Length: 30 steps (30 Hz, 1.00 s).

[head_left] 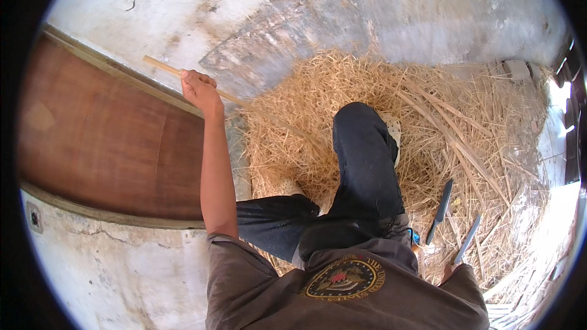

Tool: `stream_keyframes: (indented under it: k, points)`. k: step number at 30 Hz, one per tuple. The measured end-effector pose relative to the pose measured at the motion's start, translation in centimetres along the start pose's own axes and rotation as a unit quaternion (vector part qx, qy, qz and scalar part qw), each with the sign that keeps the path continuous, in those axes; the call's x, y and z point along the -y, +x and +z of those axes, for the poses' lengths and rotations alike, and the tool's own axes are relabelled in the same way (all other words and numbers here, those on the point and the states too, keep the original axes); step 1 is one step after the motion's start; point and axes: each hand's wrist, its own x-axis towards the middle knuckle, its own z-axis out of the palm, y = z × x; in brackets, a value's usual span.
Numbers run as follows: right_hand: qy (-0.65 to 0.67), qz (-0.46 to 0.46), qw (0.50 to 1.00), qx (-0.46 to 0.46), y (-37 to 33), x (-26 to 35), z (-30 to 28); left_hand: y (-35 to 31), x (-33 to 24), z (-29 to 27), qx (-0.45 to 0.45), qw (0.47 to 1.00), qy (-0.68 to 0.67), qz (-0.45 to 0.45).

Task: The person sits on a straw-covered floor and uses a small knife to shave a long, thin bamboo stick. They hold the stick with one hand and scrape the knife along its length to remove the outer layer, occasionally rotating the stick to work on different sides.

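Note:
My left hand (200,91) is raised far out to the left, its fingers wrapped round a long, thin bamboo strip (165,66). The strip slants down to the right, and its lower part runs over the straw toward my knee. Down at the right, my right hand (450,271) is closed on a knife with a grey blade (469,238) pointing up and away from me. My sleeve hides much of that hand and the handle. A second knife (440,211), black, lies on the straw just left of it.
Thick straw-like shavings (318,79) cover the floor around my bent legs (367,165). Several longer bamboo strips (455,140) lie on them at the right. A stained wall (391,12) rises ahead, with a brown door (116,140) at the left. A grey block (517,69) sits at the far right.

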Motion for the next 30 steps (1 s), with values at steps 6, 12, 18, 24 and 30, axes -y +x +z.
stream_keyframes:
  k: [6,12,18,24,30]
  points:
    - [0.035,0.003,0.999,0.0,-0.5,-0.6,1.6,1.2,0.4,-1.4,0.024,0.998,-0.043,-0.031]
    - [0.216,0.028,0.975,0.035,-2.1,-3.0,6.6,3.3,0.1,-2.4,0.012,0.992,-0.088,-0.093]
    - [0.478,0.263,0.82,0.173,-4.7,11.4,-1.6,9.1,-1.2,-4.1,-0.021,0.988,-0.103,-0.116]
    - [0.493,-0.251,0.821,0.14,-22.6,39.5,-11.9,9.3,-0.6,-5.5,-0.058,0.985,-0.106,-0.126]
    - [0.361,-0.271,0.681,0.577,-42.1,53.5,-5.8,9.5,-0.9,-6.6,-0.093,0.976,-0.107,-0.164]
